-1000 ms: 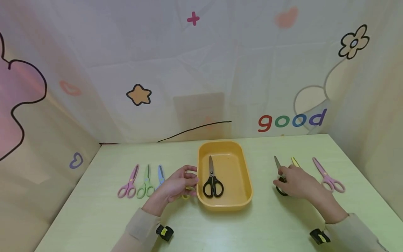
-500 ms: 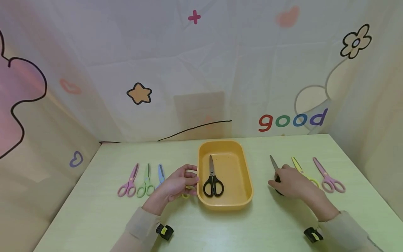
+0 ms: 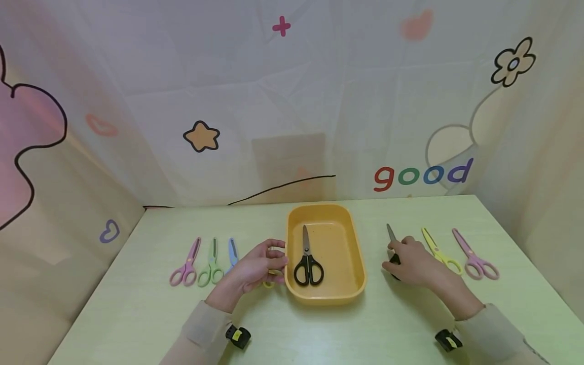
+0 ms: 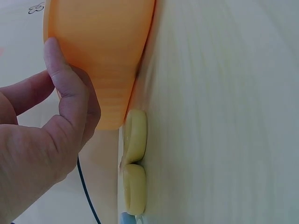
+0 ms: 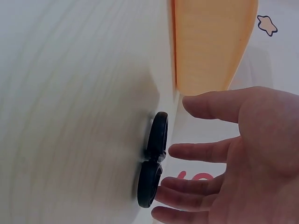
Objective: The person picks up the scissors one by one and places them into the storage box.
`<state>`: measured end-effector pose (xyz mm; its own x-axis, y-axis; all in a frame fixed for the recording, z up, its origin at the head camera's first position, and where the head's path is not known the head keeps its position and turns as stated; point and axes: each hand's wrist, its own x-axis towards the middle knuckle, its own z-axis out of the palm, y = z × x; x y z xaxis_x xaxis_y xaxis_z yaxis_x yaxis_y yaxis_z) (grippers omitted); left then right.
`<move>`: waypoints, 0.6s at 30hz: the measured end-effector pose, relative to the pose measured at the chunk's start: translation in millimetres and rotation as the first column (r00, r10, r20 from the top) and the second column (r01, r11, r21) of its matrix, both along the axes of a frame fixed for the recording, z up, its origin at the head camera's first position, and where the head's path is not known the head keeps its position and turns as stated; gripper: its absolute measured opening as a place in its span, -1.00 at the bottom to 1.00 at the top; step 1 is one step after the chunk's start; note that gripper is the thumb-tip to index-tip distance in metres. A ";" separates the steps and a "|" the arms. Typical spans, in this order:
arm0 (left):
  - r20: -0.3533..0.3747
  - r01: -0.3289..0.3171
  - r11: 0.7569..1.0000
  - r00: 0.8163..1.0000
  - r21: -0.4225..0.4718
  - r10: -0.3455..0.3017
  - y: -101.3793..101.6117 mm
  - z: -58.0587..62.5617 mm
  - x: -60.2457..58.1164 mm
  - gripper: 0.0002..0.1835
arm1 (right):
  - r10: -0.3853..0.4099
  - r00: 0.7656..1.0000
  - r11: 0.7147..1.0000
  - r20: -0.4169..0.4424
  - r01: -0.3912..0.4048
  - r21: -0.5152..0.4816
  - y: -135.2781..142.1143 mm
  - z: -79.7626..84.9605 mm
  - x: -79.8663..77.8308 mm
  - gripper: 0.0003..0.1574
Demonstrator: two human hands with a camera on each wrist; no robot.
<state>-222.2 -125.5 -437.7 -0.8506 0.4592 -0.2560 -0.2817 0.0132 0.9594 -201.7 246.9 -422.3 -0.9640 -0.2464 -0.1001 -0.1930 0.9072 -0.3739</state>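
Black-handled scissors [image 5: 152,158] lie flat on the table, right of the yellow tray [image 3: 326,302]. My right hand [image 3: 415,261] reaches over them, covering part of the handles in the head view. Its fingers stretch out straight in the right wrist view, fingertips right at the handle loops, thumb held apart. A second black-handled pair of scissors [image 3: 307,259] rests inside the tray on its left side. My left hand [image 3: 260,264] touches the tray's left outer wall near the rim with loosely bent fingers. Under that hand, yellow scissors [image 4: 135,163] lie mostly hidden beside the tray.
Left of the tray lie pink scissors [image 3: 185,266], green scissors [image 3: 211,266] and blue scissors [image 3: 233,251], the blue partly covered by my left hand. Yellow scissors [image 3: 436,248] and purple-pink scissors [image 3: 472,256] lie at the right. A patterned curtain [image 3: 228,91] encloses the table's back and sides.
My right hand has moved left, and the black-handled scissors have slid along the table with it toward the tray, uncovering the right-hand yellow scissors. My left hand and the tray have stayed put.
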 end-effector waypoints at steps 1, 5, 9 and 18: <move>-0.001 0.000 1.000 1.000 0.000 0.000 -0.1 -0.3 0.0 -0.49 | -0.008 1.000 1.000 0.001 0.008 0.000 0.1 -0.1 0.9 -0.37; -0.002 0.001 1.000 1.000 0.004 -0.001 0.0 -0.5 0.3 -0.48 | -0.034 0.999 0.999 0.018 0.034 0.012 -0.8 0.1 4.5 -0.35; -0.001 0.001 1.000 1.000 0.001 -0.001 0.3 0.5 0.5 -0.49 | -0.032 0.999 0.998 0.013 0.032 0.046 -2.1 -2.5 6.8 -0.29; -0.002 -0.001 1.000 1.000 -0.007 0.001 0.6 -0.5 -0.2 -0.50 | -0.013 1.000 0.992 -0.014 0.015 0.127 -2.3 -8.6 11.2 -0.25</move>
